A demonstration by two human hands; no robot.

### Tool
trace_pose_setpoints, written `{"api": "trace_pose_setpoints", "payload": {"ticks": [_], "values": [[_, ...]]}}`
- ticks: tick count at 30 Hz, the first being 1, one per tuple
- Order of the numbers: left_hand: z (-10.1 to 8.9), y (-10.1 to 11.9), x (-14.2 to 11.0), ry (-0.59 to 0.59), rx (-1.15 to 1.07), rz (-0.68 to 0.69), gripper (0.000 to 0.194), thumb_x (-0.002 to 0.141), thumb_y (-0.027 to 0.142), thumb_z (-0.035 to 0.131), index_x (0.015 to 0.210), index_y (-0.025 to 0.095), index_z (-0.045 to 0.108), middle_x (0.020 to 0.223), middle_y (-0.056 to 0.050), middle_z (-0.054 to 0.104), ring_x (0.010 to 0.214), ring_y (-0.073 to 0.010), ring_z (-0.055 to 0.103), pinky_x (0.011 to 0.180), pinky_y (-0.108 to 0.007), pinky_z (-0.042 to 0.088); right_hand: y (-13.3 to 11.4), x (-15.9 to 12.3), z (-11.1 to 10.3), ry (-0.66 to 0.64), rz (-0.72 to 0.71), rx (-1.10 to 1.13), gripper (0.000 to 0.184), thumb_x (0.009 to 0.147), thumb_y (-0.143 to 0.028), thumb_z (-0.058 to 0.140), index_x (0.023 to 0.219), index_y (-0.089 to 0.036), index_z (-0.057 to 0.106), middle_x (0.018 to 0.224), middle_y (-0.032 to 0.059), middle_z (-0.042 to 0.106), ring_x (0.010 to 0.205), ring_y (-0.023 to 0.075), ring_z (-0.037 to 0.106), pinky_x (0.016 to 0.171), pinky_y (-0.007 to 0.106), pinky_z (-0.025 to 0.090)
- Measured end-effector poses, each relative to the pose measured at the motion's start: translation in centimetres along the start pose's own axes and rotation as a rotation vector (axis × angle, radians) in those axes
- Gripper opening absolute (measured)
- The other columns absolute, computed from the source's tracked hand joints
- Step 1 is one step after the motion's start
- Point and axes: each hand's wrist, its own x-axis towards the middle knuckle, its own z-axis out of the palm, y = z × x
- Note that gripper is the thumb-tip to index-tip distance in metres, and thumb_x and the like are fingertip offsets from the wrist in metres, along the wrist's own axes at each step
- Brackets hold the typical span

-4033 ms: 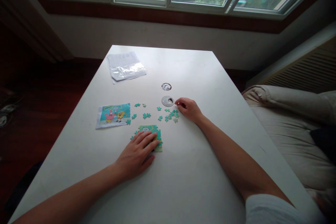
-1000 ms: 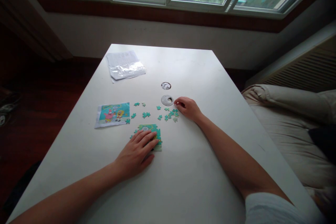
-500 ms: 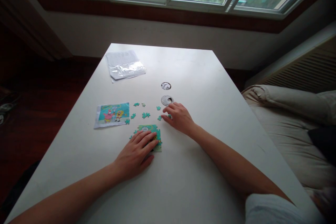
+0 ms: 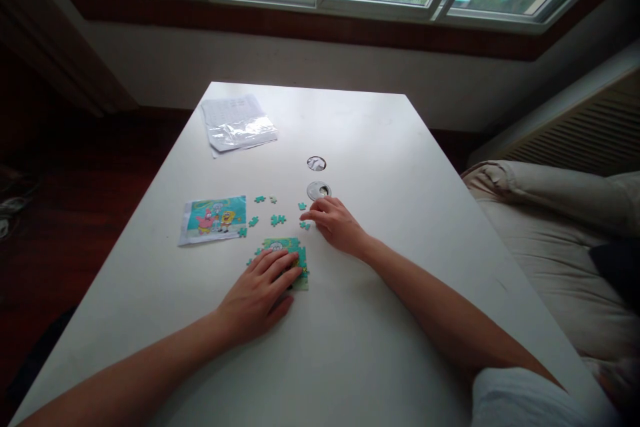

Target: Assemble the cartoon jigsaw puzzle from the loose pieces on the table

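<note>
My left hand lies flat, with its fingers stretched over a partly assembled jigsaw puzzle in green and teal, hiding much of its picture. My right hand hovers low over the table, farther forward, with its index finger stretched out. Its fingertips are close above a teal puzzle piece. Another loose piece lies just beyond that fingertip. To the left are joined pieces and more single pieces, such as one puzzle piece. The underside of the right hand is hidden.
A cartoon picture packet lies on the left of the white table. Farther back are papers in a clear plastic sleeve. A round hole and a grey round cover are set in the tabletop.
My right hand has shifted slightly left, its index finger now reaching farther over the loose pieces. A piece that showed under that hand is now hidden. My left hand has stayed still.
</note>
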Motion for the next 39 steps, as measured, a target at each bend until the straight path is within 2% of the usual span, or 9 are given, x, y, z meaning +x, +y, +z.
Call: {"api": "trace_pose_setpoints", "payload": {"ticks": [3,6,9,14,17,23,30,39], "values": [[0.1,-0.1,-0.1,-0.004,0.012,0.003,0.047,0.098,0.028,0.053,0.145,0.023,0.051,0.156,-0.008,0.046,0.144,-0.0307,0.039,0.121,-0.057,0.034,0.0,-0.1,0.1,0.037,0.050,-0.016,0.015,0.097,-0.024,0.057,0.108,-0.024,0.068,0.101,0.0076,0.065,0.097,0.0238,0.054,0.090,0.039,0.039],[0.2,-0.1,-0.1,0.005,0.012,0.007,0.048,0.097,0.028,0.053,0.145,0.023,0.051,0.156,-0.009,0.045,0.144,-0.0307,0.039,0.121,-0.057,0.034,0.0,-0.2,0.3,-0.015,0.033,-0.058,0.015,0.094,-0.036,0.065,0.102,-0.024,0.069,0.099,0.0081,0.065,0.097,0.0246,0.053,0.089,0.039,0.039],[0.1,0.0,0.0,0.012,0.009,0.013,0.048,0.097,0.028,0.053,0.145,0.024,0.051,0.155,-0.009,0.046,0.143,-0.0308,0.039,0.121,-0.056,0.034,-0.1,-0.2,0.4,-0.046,0.010,-0.077,0.012,0.097,-0.028,0.060,0.103,-0.025,0.070,0.100,0.0080,0.064,0.097,0.0233,0.053,0.089,0.037,0.039],[-0.1,0.0,0.1,0.022,0.005,0.009,0.046,0.098,0.028,0.052,0.143,0.023,0.052,0.154,-0.009,0.048,0.142,-0.0304,0.040,0.121,-0.055,0.034,0.2,-0.2,0.3,-0.027,-0.007,-0.047,0.023,0.098,-0.017,0.053,0.111,-0.027,0.070,0.101,0.0075,0.065,0.097,0.0227,0.054,0.089,0.037,0.040],[0.0,0.0,0.0,0.023,-0.005,0.010,0.047,0.097,0.028,0.053,0.144,0.024,0.051,0.154,-0.009,0.048,0.142,-0.0302,0.041,0.121,-0.055,0.034,0.4,-0.3,0.3,0.016,0.038,-0.040,0.022,0.096,-0.016,0.056,0.111,-0.026,0.068,0.100,0.0074,0.066,0.097,0.0235,0.055,0.088,0.038,0.040],[0.1,-0.1,-0.1,0.010,0.001,0.006,0.048,0.098,0.028,0.053,0.145,0.024,0.050,0.155,-0.008,0.046,0.143,-0.0308,0.040,0.121,-0.056,0.034,1.1,-0.3,0.3,0.078,0.116,-0.094,0.016,0.095,-0.016,0.055,0.099,-0.023,0.069,0.097,0.0072,0.067,0.094,0.0240,0.054,0.087,0.038,0.040],[0.0,0.1,0.0,0.021,-0.011,-0.002,0.049,0.096,0.027,0.054,0.145,0.025,0.051,0.153,-0.009,0.048,0.143,-0.0301,0.041,0.121,-0.055,0.034,2.5,-0.4,0.4,0.163,0.199,-0.102,0.014,0.094,-0.018,0.056,0.097,-0.024,0.069,0.092,0.0073,0.066,0.091,0.0249,0.054,0.085,0.039,0.041],[0.0,0.0,0.0,-0.006,0.011,0.000,0.049,0.097,0.028,0.053,0.146,0.024,0.049,0.155,-0.008,0.046,0.143,-0.0306,0.039,0.121,-0.056,0.033,2.6,-0.4,0.4,0.164,0.214,-0.095,0.012,0.094,-0.020,0.058,0.095,-0.023,0.069,0.091,0.0074,0.066,0.091,0.0249,0.054,0.084,0.039,0.041]]}}
